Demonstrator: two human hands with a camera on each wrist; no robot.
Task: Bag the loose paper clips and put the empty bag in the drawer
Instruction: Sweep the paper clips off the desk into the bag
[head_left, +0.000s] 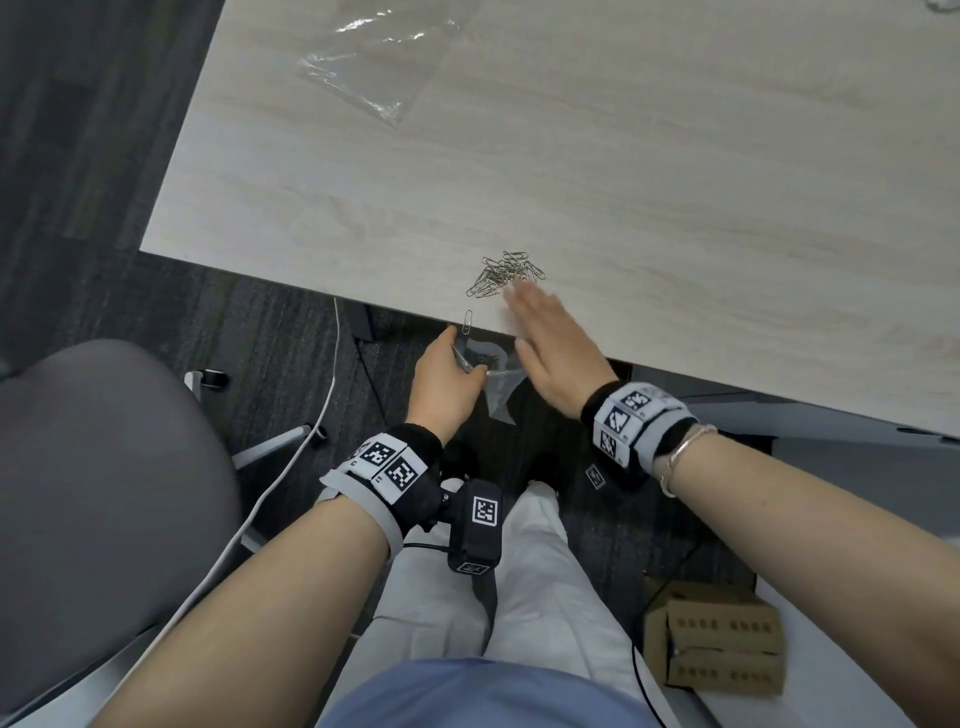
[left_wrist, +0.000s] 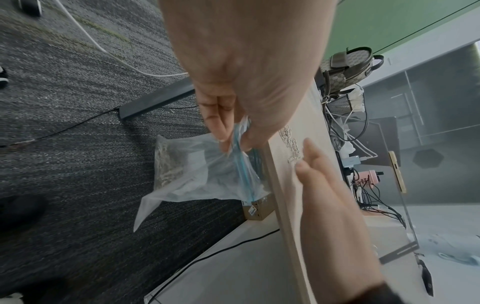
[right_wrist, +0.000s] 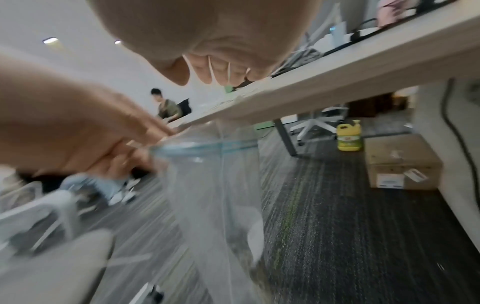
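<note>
A heap of silver paper clips (head_left: 506, 274) lies near the front edge of the pale wooden table (head_left: 623, 156); one stray clip (head_left: 468, 322) sits right at the edge. My left hand (head_left: 448, 374) pinches the blue-zip rim of a clear bag (left_wrist: 207, 170) just below that edge, mouth open, with clips in its bottom. My right hand (head_left: 550, 343) lies flat on the table, fingers straight, fingertips just behind the heap. A second, empty clear bag (head_left: 374, 62) lies flat at the table's far left.
A grey office chair (head_left: 104, 493) stands at my left with a white cable (head_left: 291, 467) across the dark carpet. Cardboard boxes (head_left: 722, 639) sit on the floor at right. A yellow jug (right_wrist: 349, 136) stands under the table.
</note>
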